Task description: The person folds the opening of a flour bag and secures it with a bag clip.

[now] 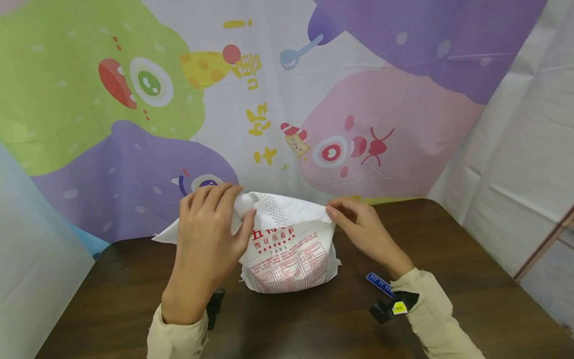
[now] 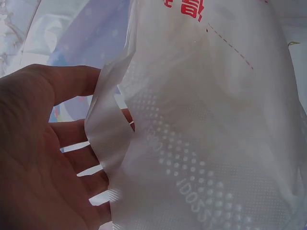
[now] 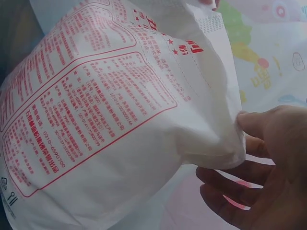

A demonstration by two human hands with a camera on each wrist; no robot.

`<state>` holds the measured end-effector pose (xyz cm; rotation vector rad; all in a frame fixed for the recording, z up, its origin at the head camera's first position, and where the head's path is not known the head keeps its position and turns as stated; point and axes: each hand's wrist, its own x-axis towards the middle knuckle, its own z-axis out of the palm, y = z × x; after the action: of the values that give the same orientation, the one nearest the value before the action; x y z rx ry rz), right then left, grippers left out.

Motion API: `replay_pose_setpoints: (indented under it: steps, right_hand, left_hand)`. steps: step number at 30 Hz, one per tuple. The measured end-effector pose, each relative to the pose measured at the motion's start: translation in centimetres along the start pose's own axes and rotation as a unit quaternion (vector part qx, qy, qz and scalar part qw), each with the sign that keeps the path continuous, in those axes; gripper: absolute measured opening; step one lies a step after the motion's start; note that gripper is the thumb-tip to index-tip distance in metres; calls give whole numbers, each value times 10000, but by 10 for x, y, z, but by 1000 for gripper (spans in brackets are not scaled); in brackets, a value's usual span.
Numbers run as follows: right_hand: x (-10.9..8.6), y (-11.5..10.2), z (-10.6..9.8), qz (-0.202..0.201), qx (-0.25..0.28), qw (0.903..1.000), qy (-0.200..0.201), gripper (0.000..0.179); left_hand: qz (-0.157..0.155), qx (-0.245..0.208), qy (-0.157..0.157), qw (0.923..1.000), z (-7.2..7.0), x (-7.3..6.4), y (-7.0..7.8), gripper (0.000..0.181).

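Observation:
A white flour bag [image 1: 289, 267] with red print stands on the table between the two hands. Its blank top flap, embossed with rows of dots, tilts over toward the left. My left hand [image 1: 208, 239] grips this top edge beside the cut-out handle hole [image 2: 123, 108], thumb on one face and fingers behind. At the opposite top corner my right hand [image 1: 365, 232] pinches the bag between thumb and index finger. Close up in the right wrist view, the other fingers [image 3: 230, 189] spread below that corner. Red printed boxes of text cover the bag's lower front.
The dark wooden table [image 1: 291, 329] carries the bag. A backdrop [image 1: 269, 99] with cartoon figures hangs right behind it. Beneath the right wrist show a black strap device [image 1: 381, 311] and a blue marked strip [image 1: 379, 284]. White fabric walls [image 1: 498, 189] flank the table.

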<state>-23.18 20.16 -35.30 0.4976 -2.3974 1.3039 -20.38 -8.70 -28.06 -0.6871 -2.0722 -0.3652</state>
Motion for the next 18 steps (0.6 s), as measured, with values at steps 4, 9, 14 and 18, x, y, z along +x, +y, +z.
replay_pose_setpoints:
  steps: [4,9,14,18]
  right_hand:
    - [1,2,0,63,-48,9999,-67,25]
    - [2,3,0,34,36,10000,-58,22]
    - [2,4,-1,-12,114,9999,-28,20]
    - [2,5,-2,22,158,9999,-25,20]
  left_hand:
    - [-112,-84,-86,9999,-1,-1,-3,31]
    - [-503,-177,-147,9985,-4,0,-10,46]
    - [-544,-544,-73,9970,-6,0,-15,35]
    - [-364,-764,-56,9964,-5,1,-14,23]
